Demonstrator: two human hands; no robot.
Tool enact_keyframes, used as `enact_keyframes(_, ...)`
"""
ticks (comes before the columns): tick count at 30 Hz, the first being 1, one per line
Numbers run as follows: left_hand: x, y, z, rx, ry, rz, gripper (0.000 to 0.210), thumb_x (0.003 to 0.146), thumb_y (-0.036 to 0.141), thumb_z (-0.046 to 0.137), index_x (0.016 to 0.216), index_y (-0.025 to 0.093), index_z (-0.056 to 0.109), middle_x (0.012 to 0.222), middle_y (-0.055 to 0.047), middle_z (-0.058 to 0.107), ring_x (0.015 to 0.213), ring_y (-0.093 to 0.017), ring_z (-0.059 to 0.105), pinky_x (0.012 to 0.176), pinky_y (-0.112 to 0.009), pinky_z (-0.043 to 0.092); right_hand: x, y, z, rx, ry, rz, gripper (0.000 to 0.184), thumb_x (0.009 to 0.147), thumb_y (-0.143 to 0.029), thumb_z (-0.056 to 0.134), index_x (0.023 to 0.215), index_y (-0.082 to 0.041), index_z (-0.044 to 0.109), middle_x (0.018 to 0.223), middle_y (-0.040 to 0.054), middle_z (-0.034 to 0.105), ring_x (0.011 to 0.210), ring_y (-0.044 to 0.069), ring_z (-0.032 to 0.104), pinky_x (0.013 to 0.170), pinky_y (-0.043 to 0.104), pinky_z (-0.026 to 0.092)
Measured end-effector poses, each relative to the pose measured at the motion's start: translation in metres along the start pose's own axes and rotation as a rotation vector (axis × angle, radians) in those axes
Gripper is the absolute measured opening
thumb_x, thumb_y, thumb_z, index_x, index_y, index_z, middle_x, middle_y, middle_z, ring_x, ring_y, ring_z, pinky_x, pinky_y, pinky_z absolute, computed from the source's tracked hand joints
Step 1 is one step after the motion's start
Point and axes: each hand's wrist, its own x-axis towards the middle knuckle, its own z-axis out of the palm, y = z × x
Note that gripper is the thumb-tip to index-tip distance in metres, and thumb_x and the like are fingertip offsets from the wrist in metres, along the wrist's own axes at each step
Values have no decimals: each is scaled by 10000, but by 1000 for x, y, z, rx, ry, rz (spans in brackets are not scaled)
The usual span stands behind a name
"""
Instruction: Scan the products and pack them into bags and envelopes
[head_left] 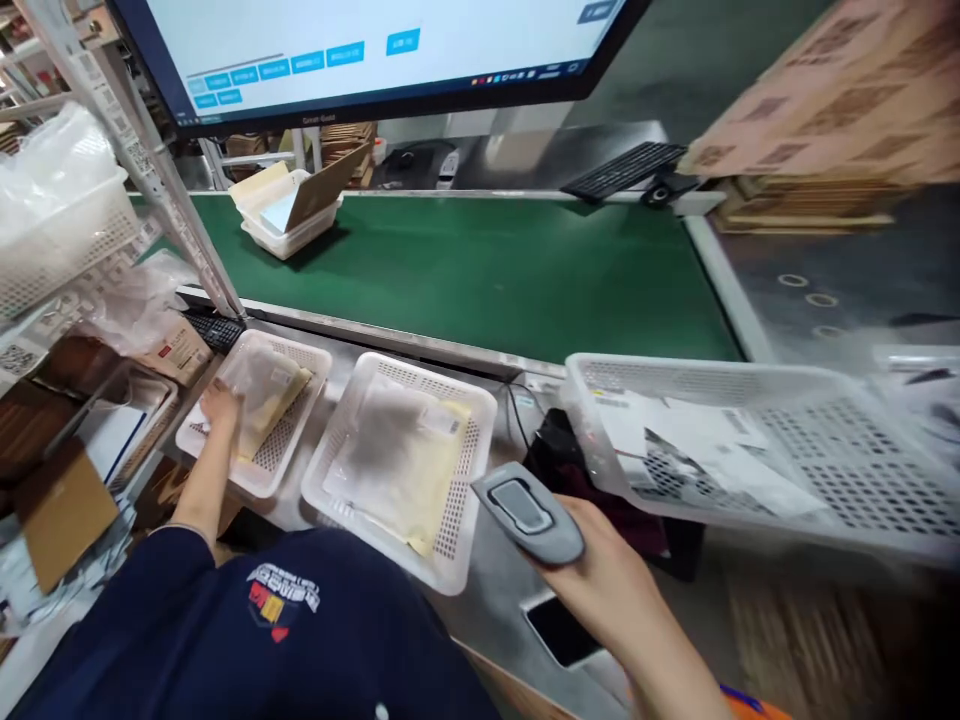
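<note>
While the right hand (pixel 600 540) grips a grey plastic scanner (pixel 525 515), perhaps to keep its front free, the left hand (pixel 219 402), its grip I cannot tell, is beside a flat yellow-and-clear plastic package (pixel 264 390) in the white perforated basket (pixel 318 372) toward the grey metal worktop's (pixel 499 600) left end.

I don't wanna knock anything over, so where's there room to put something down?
The biggest free patch is the green belt, right of its white tray, before the far keyboard. A little steel tabletop shows between the middle basket and phone. It's crowded around the left hand, at the left basket beside a cardboard box.
</note>
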Motion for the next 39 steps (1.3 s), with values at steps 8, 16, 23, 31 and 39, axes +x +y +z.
enact_keyframes(8,-5,-15,-7,18,-114,212,95,953,194,664,923,140,736,1147,-240,786,1240,-417,723,1111,-553,534,34,-59,35,138,-90,-53,461,821,-440,600,1176,-180,737,1237,187,753,1123,386,786,912,479,629)
enact_keyframes(16,-37,9,-79,-349,-149,683,313,1004,521,615,948,227,703,977,-79,782,938,-256,751,925,-353,600,72,-120,55,23,-242,-70,489,910,-209,695,1393,-151,739,1263,164,717,1182,388,739,961,449,561)
enact_keyframes(23,-99,52,-87,-607,-96,706,340,917,531,711,771,241,611,750,-6,653,735,-194,640,730,-292,532,82,-131,41,-15,-227,5,630,939,-123,731,1564,-186,689,1465,173,734,1367,437,709,1068,474,560)
enact_keyframes(31,-148,101,-73,-647,-68,618,395,846,622,705,757,245,630,803,-44,742,731,-231,695,717,-331,597,22,-49,17,204,48,5,540,818,-191,768,1358,-194,773,1228,154,768,1140,365,751,979,438,574)
enact_keyframes(39,-248,143,26,-359,-1030,1150,833,692,642,854,1513,620,714,1716,16,556,1655,-433,439,1310,-663,442,9,28,-161,501,762,98,534,691,-565,920,1054,-205,767,1049,130,845,1009,346,794,979,506,656)
